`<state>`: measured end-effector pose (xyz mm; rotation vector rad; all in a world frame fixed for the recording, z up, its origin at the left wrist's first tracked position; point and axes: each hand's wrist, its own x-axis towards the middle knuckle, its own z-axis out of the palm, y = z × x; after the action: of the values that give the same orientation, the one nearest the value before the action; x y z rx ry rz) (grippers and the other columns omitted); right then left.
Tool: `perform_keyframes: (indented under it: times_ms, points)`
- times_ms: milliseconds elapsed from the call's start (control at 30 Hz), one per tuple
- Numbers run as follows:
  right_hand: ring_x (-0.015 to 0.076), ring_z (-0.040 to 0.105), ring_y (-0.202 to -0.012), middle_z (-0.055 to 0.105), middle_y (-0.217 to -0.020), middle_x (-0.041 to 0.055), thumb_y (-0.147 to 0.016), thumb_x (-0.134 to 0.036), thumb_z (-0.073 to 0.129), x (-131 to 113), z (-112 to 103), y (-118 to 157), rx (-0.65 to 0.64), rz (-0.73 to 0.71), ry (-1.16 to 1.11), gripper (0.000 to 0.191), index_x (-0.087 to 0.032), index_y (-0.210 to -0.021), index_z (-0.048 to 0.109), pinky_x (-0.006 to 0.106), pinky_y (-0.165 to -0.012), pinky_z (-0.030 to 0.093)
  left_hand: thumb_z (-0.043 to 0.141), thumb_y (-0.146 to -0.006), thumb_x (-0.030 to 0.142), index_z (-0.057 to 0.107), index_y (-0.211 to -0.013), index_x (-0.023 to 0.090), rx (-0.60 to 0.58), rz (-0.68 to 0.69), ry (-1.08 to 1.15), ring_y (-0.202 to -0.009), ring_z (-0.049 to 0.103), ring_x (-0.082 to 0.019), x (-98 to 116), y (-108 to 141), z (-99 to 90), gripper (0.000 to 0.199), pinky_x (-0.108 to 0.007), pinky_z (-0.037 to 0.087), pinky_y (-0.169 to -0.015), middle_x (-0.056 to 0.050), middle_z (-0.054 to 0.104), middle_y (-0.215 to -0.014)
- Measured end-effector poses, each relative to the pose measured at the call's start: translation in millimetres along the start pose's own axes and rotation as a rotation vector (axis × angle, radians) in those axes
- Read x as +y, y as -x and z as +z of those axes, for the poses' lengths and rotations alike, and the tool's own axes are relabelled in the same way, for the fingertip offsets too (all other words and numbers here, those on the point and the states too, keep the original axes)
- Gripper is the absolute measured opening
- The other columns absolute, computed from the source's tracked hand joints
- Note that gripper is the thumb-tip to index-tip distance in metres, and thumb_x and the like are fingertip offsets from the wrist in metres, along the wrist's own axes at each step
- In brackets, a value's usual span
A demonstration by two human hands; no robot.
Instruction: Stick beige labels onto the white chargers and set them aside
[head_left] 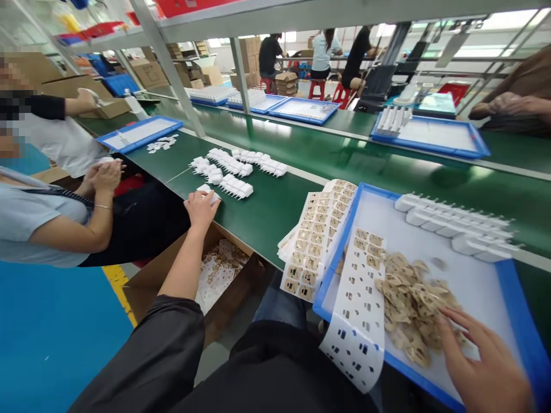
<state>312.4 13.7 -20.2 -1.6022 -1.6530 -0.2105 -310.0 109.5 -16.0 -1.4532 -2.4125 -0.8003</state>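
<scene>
My left hand (202, 211) reaches out to the bench's near edge, fingers closed round a white plastic housing (210, 195). Just beyond it lie rows of similar white housings (235, 186) with thin prongs on one side. On the right, my right hand (484, 358) is over a blue-rimmed tray (510, 292), its fingers stretched out at the edge of a heap of tan die-cut adhesive pieces (413, 304). I see nothing held in it. A mostly peeled white backing sheet (359, 321) hangs over the tray's near rim, a few tan pieces left at its top.
Stacked sheets of tan pieces (312, 241) lean against the tray. More white housings (456, 223) line its far side. Below the bench, a cardboard box (167, 287) contains scraps. A co-worker (51, 212) sits at left. Blue trays (303, 109) stand across the green bench.
</scene>
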Motion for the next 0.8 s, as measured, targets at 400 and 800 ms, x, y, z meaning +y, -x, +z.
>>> perform_keyframes:
  times_ms: [400,800]
  points:
    - [0.0259,0.068,-0.106,0.075,-0.111,0.0093,-0.098,-0.028,0.056,-37,-10,4,-0.171,-0.125,-0.061,0.019,-0.022,-0.11,0.069,0.043,-0.095,0.052,0.061,-0.085,0.045,0.07,-0.116,0.015,0.073,0.072,0.071,-0.125,0.05,-0.051,18,5,3.4,0.044,-0.071,0.038,-0.099,-0.02,0.065,-0.122]
    - [0.0295,0.062,-0.106,0.072,-0.112,0.0108,-0.094,-0.029,0.062,-62,54,-78,-0.716,-0.125,0.277,0.023,-0.02,-0.113,0.071,0.041,-0.092,0.041,0.056,-0.099,0.033,0.074,-0.113,0.023,-0.507,1.092,0.513,-0.114,0.066,-0.024,292,124,-2.1,0.025,-0.042,0.046,-0.102,-0.005,0.076,-0.118]
